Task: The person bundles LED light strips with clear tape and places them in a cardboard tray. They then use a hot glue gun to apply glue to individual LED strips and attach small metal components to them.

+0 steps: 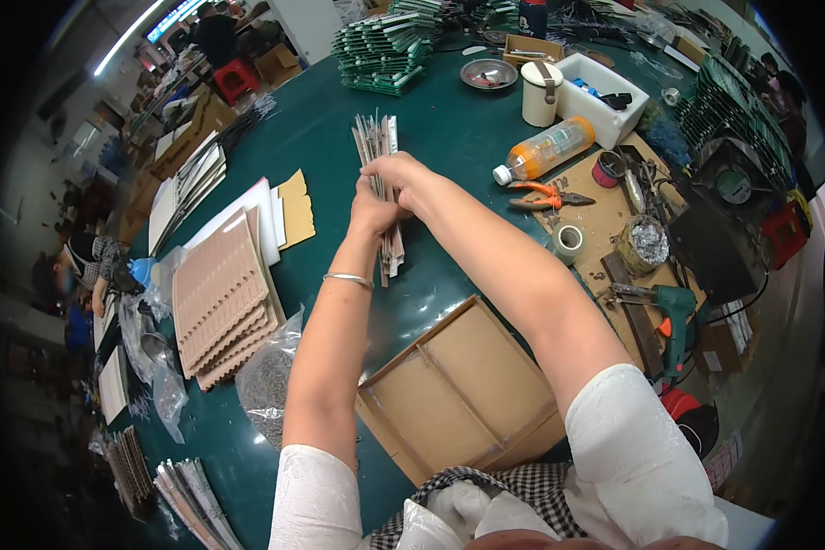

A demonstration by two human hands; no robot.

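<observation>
A bundle of thin, flat, pale brown and whitish strips stands out above and below my hands at the middle of the green table. My left hand is closed round its lower part, with a silver bangle on the wrist. Just above it, my right hand grips the same bundle from the right side. The two hands touch or overlap. Strip ends fan out unevenly at the far end, and the bundle's middle is hidden behind my fingers.
Stacked brown scalloped boards and a clear bag of small pieces lie left. A shallow cardboard box sits near me. At right are an orange drink bottle, orange-handled pliers, a tape roll and a green glue gun.
</observation>
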